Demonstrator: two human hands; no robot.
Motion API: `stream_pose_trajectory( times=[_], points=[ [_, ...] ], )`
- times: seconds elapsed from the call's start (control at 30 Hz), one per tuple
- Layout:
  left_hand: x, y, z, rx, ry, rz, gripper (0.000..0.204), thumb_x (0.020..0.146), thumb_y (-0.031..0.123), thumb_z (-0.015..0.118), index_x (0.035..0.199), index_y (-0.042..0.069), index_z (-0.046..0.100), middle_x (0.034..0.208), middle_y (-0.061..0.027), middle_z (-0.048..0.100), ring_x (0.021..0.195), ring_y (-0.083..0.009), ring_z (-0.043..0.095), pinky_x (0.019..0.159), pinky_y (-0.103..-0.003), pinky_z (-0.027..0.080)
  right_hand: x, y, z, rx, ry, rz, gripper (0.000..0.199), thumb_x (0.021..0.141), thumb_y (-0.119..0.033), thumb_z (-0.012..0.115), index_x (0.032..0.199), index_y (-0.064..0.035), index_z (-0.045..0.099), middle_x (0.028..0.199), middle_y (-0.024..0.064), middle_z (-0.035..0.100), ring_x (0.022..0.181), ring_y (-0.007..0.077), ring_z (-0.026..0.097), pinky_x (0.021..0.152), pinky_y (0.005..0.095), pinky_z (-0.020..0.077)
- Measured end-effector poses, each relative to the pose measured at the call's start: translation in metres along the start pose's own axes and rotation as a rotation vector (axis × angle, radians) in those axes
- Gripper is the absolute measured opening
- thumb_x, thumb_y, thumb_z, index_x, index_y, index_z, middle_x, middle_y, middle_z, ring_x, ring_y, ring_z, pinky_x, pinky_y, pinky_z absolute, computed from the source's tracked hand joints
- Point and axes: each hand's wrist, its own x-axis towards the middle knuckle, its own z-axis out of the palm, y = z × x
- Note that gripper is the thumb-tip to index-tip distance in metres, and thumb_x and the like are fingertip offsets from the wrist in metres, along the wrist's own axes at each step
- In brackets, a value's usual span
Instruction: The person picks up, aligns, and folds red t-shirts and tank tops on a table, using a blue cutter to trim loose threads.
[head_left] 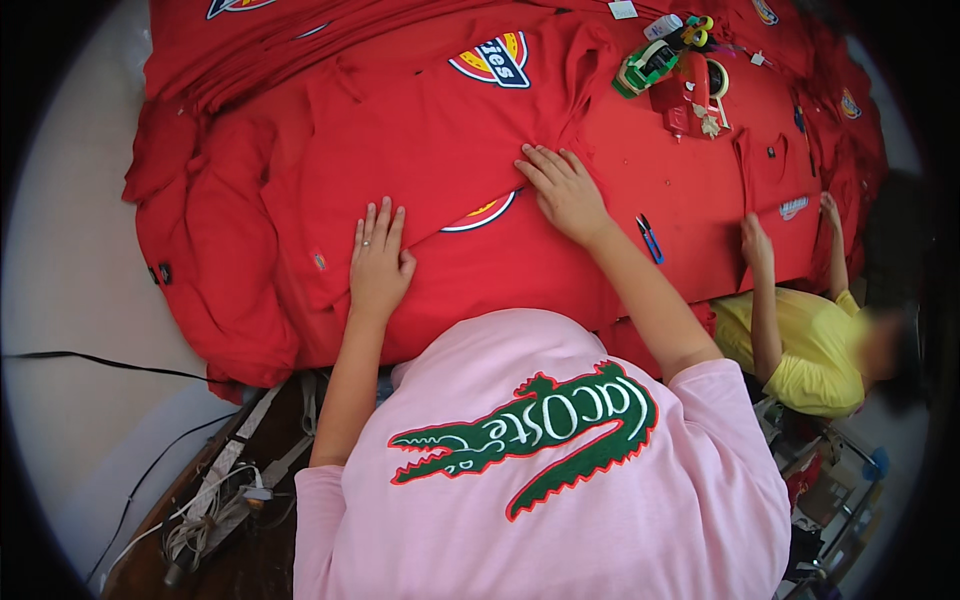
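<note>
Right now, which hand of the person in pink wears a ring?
The left hand, on the red cloth: a ring shows there, while the right hand shows none.

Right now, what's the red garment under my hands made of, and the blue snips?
Red garment: probably matte cotton-like knit, from its soft folds. Snips: likely plastic handles, from their even blue; slender dark blades perhaps metal, finish unclear.

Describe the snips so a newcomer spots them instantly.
On the red work surface, find the right hand of the pink-shirted person. Right of its forearm lie the snips. Blue handles and slim dark blades set them apart from the bulkier green dispenser farther up.
</note>
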Motion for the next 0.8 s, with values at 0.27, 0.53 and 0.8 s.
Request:
stream_pose_trajectory(
  times=[0.27, 0.53, 0.8],
  points=[
    [0.022, -0.050, -0.048, -0.849, 0.047, -0.323, 0.032, 0.091, -0.005, 0.069, 0.123, 0.001, 0.069, 0.114, -0.0076, 0.073, 0.105, -0.0150, 0.070, 0.090, -0.029, 0.056, 0.078, 0.068, 0.000, 1.392, -0.143, 0.414, 0.032, 0.089, -0.016, 0.079, 0.117, -0.0026, 0.073, 0.119, 0.0122, 0.074, 0.116, 0.0237, 0.068, 0.101, 0.0353, 0.0517],
    [0.050, -0.124, -0.048, -1.029, -0.269, -0.648, 0.020, 0.097, 0.018, 0.077, 0.094, -0.001, 0.074, 0.079, 0.0034, 0.067, 0.076, -0.0040, 0.057, 0.071, -0.021, 0.047, 0.116, 0.029, -0.017, 0.535, -0.005, 0.630, 0.046, 0.086, -0.039, 0.082, 0.114, -0.0047, 0.071, 0.108, 0.0128, 0.076, 0.103, 0.0305, 0.072, 0.086, 0.0402, 0.0544],
    [0.087, -0.073, -0.090, 0.135, -0.187, -0.339, 0.024, 0.090, 0.010, 0.072, 0.111, 0.000, 0.071, 0.102, -0.0107, 0.074, 0.090, -0.0261, 0.070, 0.082, -0.041, 0.054, 0.114, 0.021, 0.006, 0.111, 0.239, 0.469, 0.037, 0.086, -0.036, 0.079, 0.112, -0.0125, 0.067, 0.113, 0.0072, 0.068, 0.115, 0.0244, 0.063, 0.099, 0.0464, 0.0458]
  ],
)
